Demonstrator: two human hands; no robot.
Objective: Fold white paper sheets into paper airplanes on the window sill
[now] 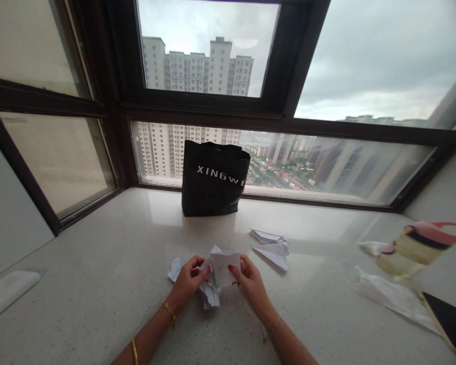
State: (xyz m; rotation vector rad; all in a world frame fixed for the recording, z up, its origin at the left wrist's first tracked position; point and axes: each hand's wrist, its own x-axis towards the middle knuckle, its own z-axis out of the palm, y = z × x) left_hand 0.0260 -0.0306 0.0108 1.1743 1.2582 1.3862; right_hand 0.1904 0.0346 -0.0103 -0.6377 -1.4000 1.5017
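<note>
Both my hands hold a small folded piece of white paper (223, 265) just above the pale stone sill. My left hand (190, 280) pinches its left edge with fingers curled. My right hand (249, 279) pinches its right edge. Under and beside my hands lie more folded white paper pieces (210, 295), one of them a small scrap (174, 268) at the left. Two folded paper planes (271, 248) lie a little to the right of my right hand.
A black paper bag with white lettering (214, 177) stands upright at the window. At the right are a bottle with a pink lid and yellowish liquid (418, 247), crumpled white wrapping (393, 295) and a dark flat object (450, 320). A white slab (5, 291) lies at the far left.
</note>
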